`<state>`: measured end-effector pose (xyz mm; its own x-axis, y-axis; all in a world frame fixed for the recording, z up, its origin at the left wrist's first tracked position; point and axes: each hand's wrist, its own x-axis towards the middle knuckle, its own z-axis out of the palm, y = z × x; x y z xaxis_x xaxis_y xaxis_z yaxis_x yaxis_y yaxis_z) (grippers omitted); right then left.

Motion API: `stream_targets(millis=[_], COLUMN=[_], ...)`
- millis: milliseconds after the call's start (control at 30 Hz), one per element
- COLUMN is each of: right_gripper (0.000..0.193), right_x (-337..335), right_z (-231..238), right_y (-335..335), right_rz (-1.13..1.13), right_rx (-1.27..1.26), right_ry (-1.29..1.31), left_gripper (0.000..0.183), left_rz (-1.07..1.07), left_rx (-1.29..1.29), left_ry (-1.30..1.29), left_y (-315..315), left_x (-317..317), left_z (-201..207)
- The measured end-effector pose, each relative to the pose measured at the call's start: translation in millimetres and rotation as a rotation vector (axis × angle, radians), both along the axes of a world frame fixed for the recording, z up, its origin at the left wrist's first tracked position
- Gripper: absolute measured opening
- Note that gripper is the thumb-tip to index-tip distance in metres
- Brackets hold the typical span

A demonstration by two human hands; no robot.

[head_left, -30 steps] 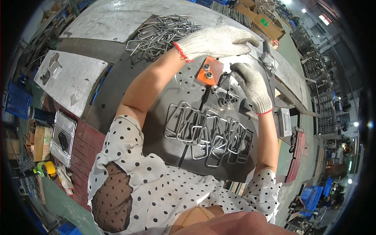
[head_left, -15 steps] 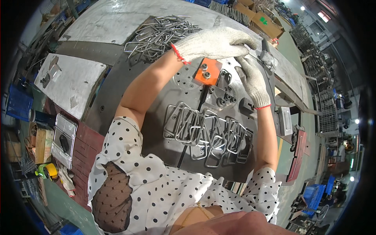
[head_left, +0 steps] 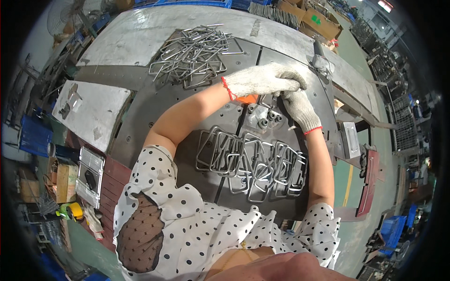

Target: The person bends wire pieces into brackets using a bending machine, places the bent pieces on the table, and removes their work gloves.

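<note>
Both my hands wear white knit gloves with red cuffs and meet over a metal bending fixture [head_left: 263,116] bolted to the dark steel bench top. My left hand [head_left: 268,80] reaches across from the left, its fingers curled over the fingertips of my right hand [head_left: 301,110]. The right fingers bend in under the left ones; whatever lies between them is hidden. Beneath the left glove, only a sliver of an orange plate [head_left: 247,99] shows. Nearer me lie several rectangular bent-rod frames [head_left: 227,152], overlapping. A heap of bent metal rods [head_left: 192,56] sits at the far left.
Pale boards [head_left: 126,35] border the bench top at the back. A grey metal block [head_left: 350,139] stands off the right edge. Cardboard boxes [head_left: 321,25] are at the far right. On the left, a wire tray [head_left: 90,178] holds a dark object beside a small carton [head_left: 65,180].
Both hands have come nearer me over the fixture, and the right fingers have drawn in under the left. The orange plate is now mostly covered. The whole view has shifted slightly.
</note>
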<state>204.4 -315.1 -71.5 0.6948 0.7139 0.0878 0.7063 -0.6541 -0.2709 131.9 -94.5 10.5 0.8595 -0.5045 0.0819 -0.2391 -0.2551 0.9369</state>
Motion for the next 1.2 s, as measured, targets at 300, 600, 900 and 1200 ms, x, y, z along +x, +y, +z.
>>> stream_targets(millis=[300, 600, 900, 1200], right_gripper=[0.039, 0.041, 0.037, 0.039], right_x=[-2.6, 2.2, 5.2, 10.0], right_z=[-6.2, -17.2, -13.4, -22.9], right_y=[1.1, -1.8, -3.8, -4.2], right_rz=[-0.058, 0.036, 0.056, 0.089], right_rx=[0.233, 0.159, 0.111, 0.196], right_ry=[-0.025, -0.113, -0.083, -0.154], left_gripper=[0.031, 0.024, 0.025, 0.021], left_rz=[0.066, 0.103, 0.094, 0.149], left_rx=[0.009, -0.231, -0.200, -0.173], left_ry=[0.102, 0.079, 0.043, 0.076], left_y=[-3.5, -8.1, -5.5, -7.4], left_x=[-14.8, -17.6, -15.4, -20.9], left_z=[-21.7, -32.5, -30.8, -23.1])
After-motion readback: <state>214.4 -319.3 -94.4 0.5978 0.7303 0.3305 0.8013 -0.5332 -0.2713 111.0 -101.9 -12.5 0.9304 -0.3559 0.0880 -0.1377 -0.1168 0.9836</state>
